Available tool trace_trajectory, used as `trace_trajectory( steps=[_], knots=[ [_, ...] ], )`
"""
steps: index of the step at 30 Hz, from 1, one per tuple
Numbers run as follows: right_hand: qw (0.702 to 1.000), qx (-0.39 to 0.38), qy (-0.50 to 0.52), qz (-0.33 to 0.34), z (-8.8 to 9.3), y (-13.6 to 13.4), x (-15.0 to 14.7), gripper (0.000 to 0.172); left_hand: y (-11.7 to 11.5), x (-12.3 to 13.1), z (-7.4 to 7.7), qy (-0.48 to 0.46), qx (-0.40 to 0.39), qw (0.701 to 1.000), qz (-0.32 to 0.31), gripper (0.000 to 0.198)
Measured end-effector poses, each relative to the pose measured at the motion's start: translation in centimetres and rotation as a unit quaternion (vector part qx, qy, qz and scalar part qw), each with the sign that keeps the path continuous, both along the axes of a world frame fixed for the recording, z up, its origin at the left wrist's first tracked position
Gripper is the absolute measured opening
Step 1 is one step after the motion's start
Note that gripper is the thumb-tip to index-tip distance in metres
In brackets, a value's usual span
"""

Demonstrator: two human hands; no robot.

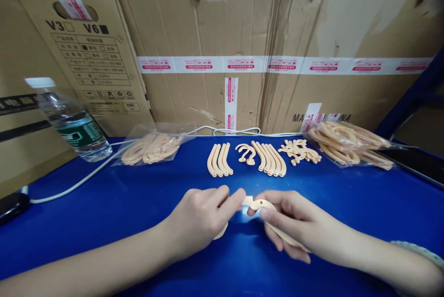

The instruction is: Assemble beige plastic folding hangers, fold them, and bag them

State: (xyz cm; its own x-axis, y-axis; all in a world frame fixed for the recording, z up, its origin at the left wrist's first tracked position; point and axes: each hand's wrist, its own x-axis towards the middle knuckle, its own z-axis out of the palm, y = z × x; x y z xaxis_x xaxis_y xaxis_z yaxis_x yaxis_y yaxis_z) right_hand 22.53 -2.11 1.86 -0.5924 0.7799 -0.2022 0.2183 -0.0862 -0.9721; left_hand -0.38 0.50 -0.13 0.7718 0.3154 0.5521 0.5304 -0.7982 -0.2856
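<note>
Now, left fingers (236, 199): clamped on pale piece (221, 232)
Right fingers (282, 221): clamped on curved piece (268, 204)
Ends: apparently being mated; next, calling for steady alignment

Bare hands (204, 216), bare forearms (132, 260), pale textured band (418, 249) on right forearm

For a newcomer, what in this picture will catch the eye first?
Probably the left hand and right hand, at front centre, holding pale curved parts over the blue tabletop. Behind them lie two neat rows of curved strips. The green-labelled water bottle stands out at far left.
</note>
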Motion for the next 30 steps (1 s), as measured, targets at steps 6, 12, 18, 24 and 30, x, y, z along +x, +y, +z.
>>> trace_trajectory(
  steps=[6, 12, 18, 24, 30],
  knots=[
    [0.998, 0.022, -0.064, -0.016, -0.1, -0.5, -0.3, 0.038, -0.5, 0.5, 0.6, 0.027, 0.035, 0.999, -0.009, 0.017],
    [0.972, 0.191, -0.131, -0.036, 0.2, -0.7, -0.3, 0.04, -1.0, 0.6, 0.8, 0.017, 0.016, 1.0, -0.005, 0.021],
    [0.842, 0.51, -0.174, -0.017, -0.1, -1.4, 0.1, 0.026, -0.1, 0.3, 0.4, -0.082, -0.246, 0.966, 0.01, 0.04],
    [0.804, 0.55, -0.152, -0.167, 2.9, 1.5, 2.9, 0.025, 0.7, 0.2, 1.3, -0.257, -0.483, 0.83, 0.105, 0.04],
    [0.741, 0.58, -0.209, -0.268, 3.6, 8.0, 10.6, 0.023, 1.9, 0.0, 1.1, -0.39, -0.684, 0.611, 0.083, 0.046]
  ],
)
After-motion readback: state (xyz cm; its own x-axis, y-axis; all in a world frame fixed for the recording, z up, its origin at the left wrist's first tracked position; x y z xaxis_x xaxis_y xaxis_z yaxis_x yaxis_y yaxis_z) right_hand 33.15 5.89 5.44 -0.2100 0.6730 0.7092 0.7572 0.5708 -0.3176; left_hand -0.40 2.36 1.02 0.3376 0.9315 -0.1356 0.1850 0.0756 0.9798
